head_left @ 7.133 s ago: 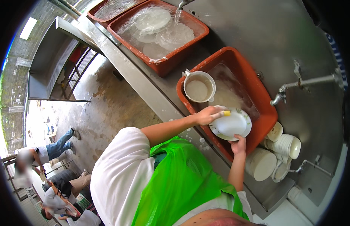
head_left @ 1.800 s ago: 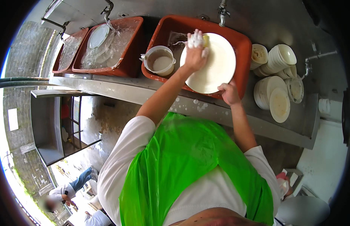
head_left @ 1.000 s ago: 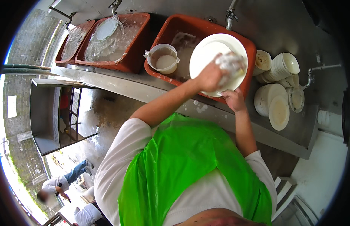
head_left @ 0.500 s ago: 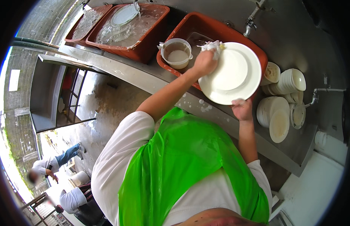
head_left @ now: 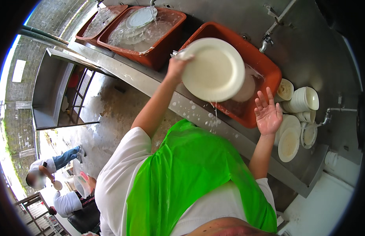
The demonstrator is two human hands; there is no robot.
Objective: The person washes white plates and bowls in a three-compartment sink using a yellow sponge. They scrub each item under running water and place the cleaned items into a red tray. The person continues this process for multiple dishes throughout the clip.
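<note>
My left hand (head_left: 177, 67) grips the left rim of a white round plate (head_left: 214, 70); a bit of white cloth or sponge shows by its fingers. The plate hangs tilted over a reddish-brown plastic tub (head_left: 271, 74), water dripping from its lower edge. Inside that tub another pale plate (head_left: 245, 89) lies in the water, partly hidden. To the plate's right, my right hand (head_left: 268, 116) is raised with palm up and fingers spread, holding nothing. It is near the tub's right end.
Stacked white bowls (head_left: 302, 99) and plates (head_left: 288, 143) stand at right on the metal counter. Taps (head_left: 266, 41) stick out from the wall. Further left, a second tub (head_left: 161, 49) holds plates under running water, beside another tub (head_left: 86, 33). Two people are at lower left.
The plate has moved left in my left hand, which has gone from its face to its rim. My right hand has let go of the plate and opened. The clear container in the tub is now hidden.
</note>
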